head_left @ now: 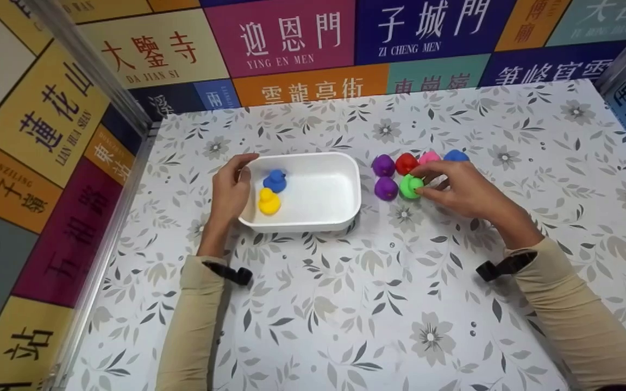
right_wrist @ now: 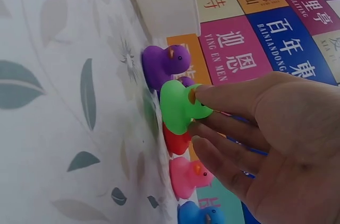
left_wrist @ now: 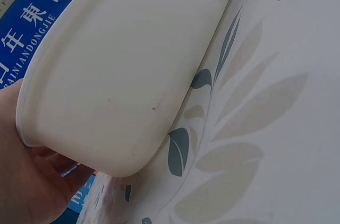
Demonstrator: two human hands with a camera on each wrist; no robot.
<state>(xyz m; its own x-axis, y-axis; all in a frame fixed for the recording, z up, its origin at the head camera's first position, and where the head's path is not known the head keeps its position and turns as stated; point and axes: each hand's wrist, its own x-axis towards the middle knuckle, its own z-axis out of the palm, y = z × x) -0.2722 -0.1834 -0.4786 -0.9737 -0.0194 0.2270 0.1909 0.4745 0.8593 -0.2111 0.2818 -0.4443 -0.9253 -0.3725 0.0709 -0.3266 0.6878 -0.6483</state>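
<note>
A white plastic tub [head_left: 313,224] stands on the table, a blue rubber duck [head_left: 275,182] and a yellow rubber duck [head_left: 269,202] inside at its left end. My left hand [head_left: 231,187] holds the tub's left end by the rim; the left wrist view shows the tub's outer wall [left_wrist: 122,75] beside that hand [left_wrist: 37,181]. Right of the tub, my right hand [head_left: 462,190] pinches a green rubber duck [head_left: 411,187] by the head between thumb and fingers. In the right wrist view the green duck [right_wrist: 178,108] appears in front of the red one.
Close around the green duck are two purple ducks [head_left: 383,165], a red duck [head_left: 406,163], a pink duck [head_left: 429,158] and a blue duck [head_left: 456,156], partly behind the right hand. A floral cloth [head_left: 345,304] covers the table. Panels with lettering [head_left: 291,41] stand behind and left.
</note>
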